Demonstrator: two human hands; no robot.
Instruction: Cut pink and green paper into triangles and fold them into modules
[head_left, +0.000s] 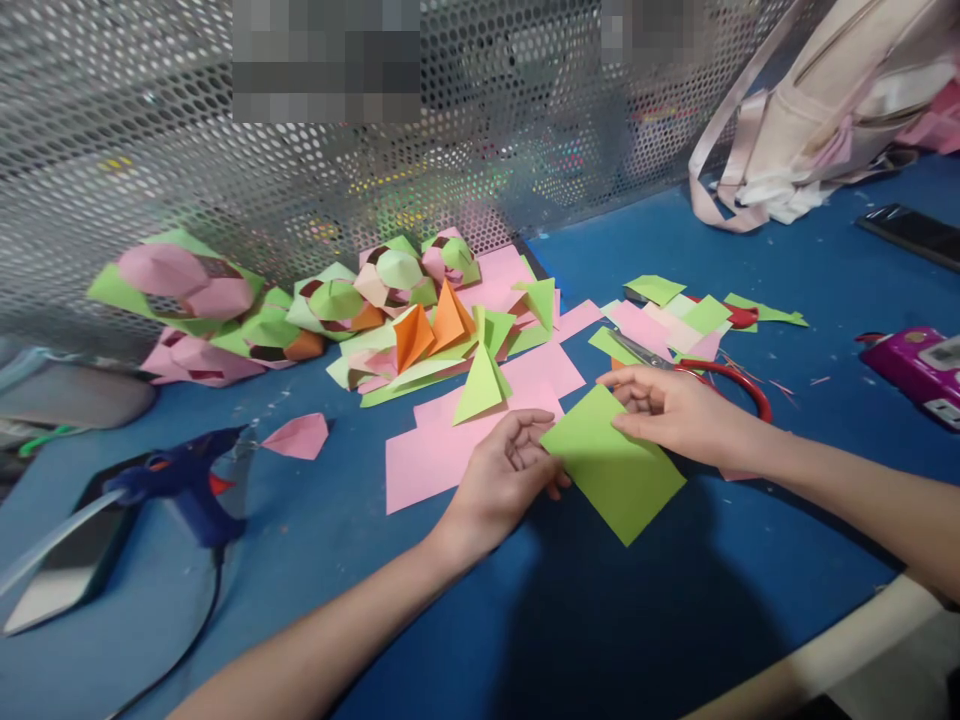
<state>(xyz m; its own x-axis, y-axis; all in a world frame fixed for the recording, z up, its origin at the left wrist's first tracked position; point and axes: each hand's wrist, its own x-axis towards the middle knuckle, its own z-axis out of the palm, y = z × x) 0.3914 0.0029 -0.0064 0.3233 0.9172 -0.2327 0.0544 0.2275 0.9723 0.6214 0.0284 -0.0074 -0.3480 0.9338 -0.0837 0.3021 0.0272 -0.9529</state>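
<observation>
A square sheet of green paper (pixel 619 470) is held above the blue table, one corner pointing toward me. My left hand (pixel 510 470) pinches its left corner between thumb and fingers. At the upper right edge my right hand (pixel 664 405) grips the same sheet, thumb on top. Behind my left hand lie pink paper sheets (pixel 427 465) with a folded green piece (pixel 484 385) on them. Red-handled scissors (pixel 731 380) rest just behind my right hand, among paper scraps. Two folded orange pieces (pixel 450 320) stand farther back.
A blue glue gun (pixel 187 480) with a cord lies at left, over a phone (pixel 75 560), near a pink folded piece (pixel 298 437). Assembled paper shapes (pixel 187 280) line the perforated metal panel (pixel 315 170). At right are a purple device (pixel 919 370), a phone (pixel 915 232) and a bag (pixel 825 110).
</observation>
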